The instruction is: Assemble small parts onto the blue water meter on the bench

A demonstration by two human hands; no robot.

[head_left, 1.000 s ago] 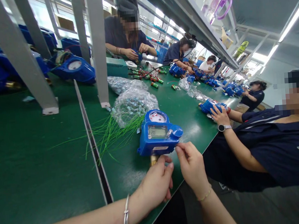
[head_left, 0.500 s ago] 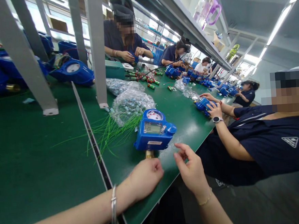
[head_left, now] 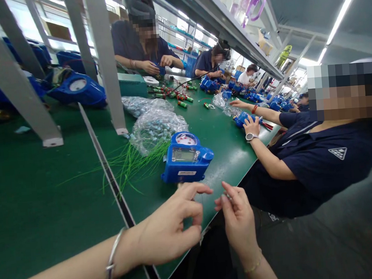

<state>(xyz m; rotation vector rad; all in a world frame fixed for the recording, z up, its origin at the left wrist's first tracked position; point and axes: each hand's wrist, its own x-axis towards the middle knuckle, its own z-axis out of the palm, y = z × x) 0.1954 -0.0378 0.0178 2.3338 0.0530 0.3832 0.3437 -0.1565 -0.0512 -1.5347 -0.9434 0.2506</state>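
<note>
A blue water meter point(head_left: 185, 167) with a small grey display and a round dial stands on the green table, just beyond my hands. My left hand point(head_left: 171, 227) is open in front of it, fingers curved and apart, and it covers the meter's brass fitting. To its right, my right hand point(head_left: 239, 220) has thumb and fingers pinched together at the table's edge. Something small and greyish shows between those fingertips, too small to name. Left of the meter lie thin green wires point(head_left: 132, 168), partly under a clear plastic bag point(head_left: 158, 131) of small light-blue pieces.
Close on the right, a co-worker point(head_left: 314, 156) handles another blue meter point(head_left: 242, 119). Green batteries point(head_left: 182, 104) with leads lie further back. Grey uprights point(head_left: 106, 64) rise from the table at left, with more blue meters point(head_left: 77, 87) behind. A metal strip point(head_left: 107, 168) crosses the tabletop.
My left hand has opened from a closed shape beside the meter's fitting. My right hand's fingers have closed into a pinch. The co-worker's far hand has reached away from their meter.
</note>
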